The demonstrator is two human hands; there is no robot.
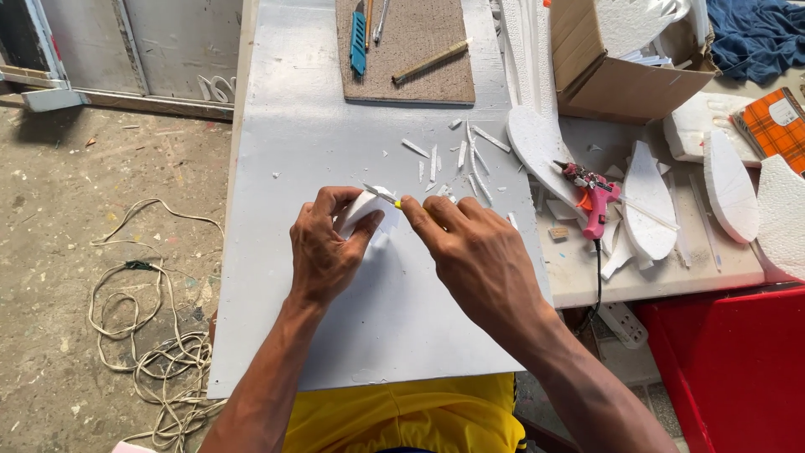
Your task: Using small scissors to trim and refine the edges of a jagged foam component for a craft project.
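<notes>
Here, at the far left, a tangle of pale cord (159, 335) lies looped on the concrete floor (67, 210), just beside the white desk (293, 126) that carries the work. Moving inward, the left hand (323, 247) rests on the desk top with its grip closed around a small white foam piece (362, 210), thumb and fingers curled about it so that only its upper edge shows. Just beside it, the right hand (478, 256) pinches a slim craft knife (381, 193) with a yellow collar, its thin blade lying against the top of the foam piece; this grip is closed on the knife handle, most of which is hidden under the fingers. Beyond the hands, white foam shavings (465, 155) are scattered over the desk, and farther back a brown board (428, 80) holds a teal utility knife (359, 42) and a pencil (432, 60). To the right, on a lower surface, long curved foam cutouts (537, 143) lie near a pink hot glue gun (594, 200), whose black cable drops toward a white power strip (622, 323). An open cardboard box (612, 80) stands behind them, with more leaf-shaped foam pieces (729, 189) and an orange checked notebook (776, 126) at the far right, above a red bin (738, 361).
</notes>
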